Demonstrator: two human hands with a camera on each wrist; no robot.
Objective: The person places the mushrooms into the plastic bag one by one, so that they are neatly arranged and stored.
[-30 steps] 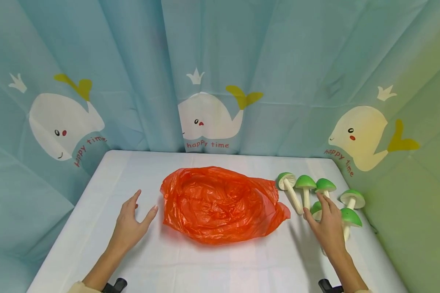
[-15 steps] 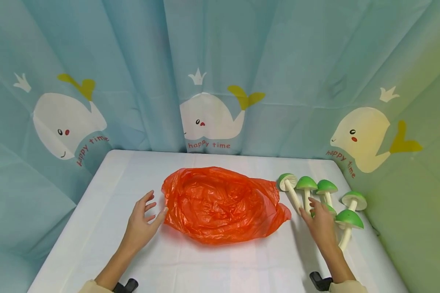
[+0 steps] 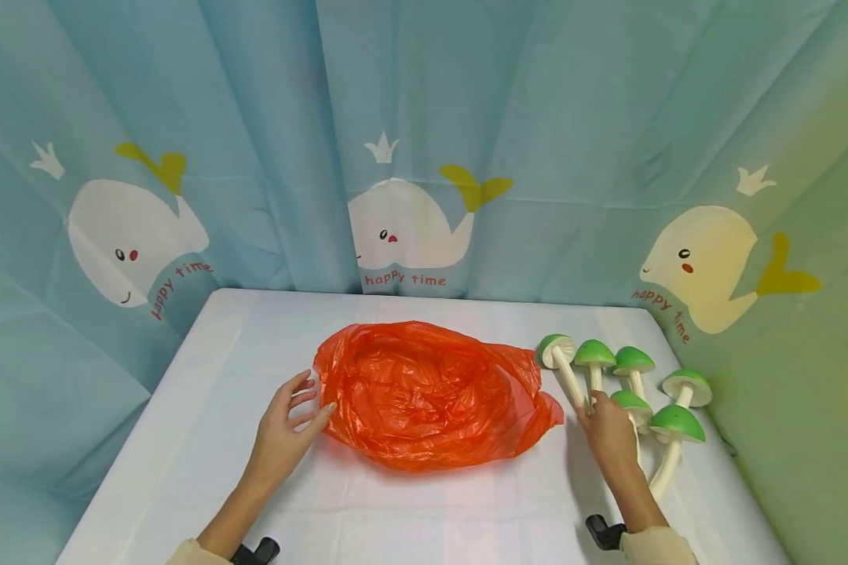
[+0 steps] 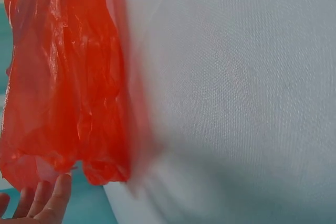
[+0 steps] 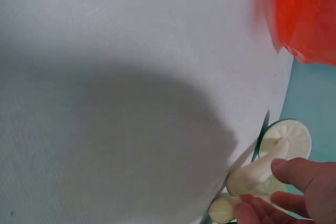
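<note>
At 3 o'clock from the red plastic bag [image 3: 424,392], 6 mushrooms [image 3: 595,353] with green caps and pale stems lie in a loose cluster. The mushroom nearest the bag [image 3: 556,351] has its cap just beside the bag's edge, gills showing, and its stem points to 5 o'clock. The right hand [image 3: 610,441] reaches over the stems from 6 o'clock, thumb and fingers bent with a gap between them. In the right wrist view the thumb overlaps 1 stem and the fingertips are by the end of a 2nd; whether it grips either, I cannot tell.

At the bag's 9 o'clock edge is the left hand [image 3: 287,431], thumb and fingers spread and gently curved, holding nothing; whether the fingertips touch the plastic is unclear. The bag itself lies crumpled, its middle sunken and its edges raised.

Under everything is a white table [image 3: 396,526]. Pale sleeves [image 3: 659,545] show at 5 and 7 o'clock. Toward 12 o'clock hangs a blue-green curtain [image 3: 572,102] printed with 3 white whales [image 3: 413,224].
</note>
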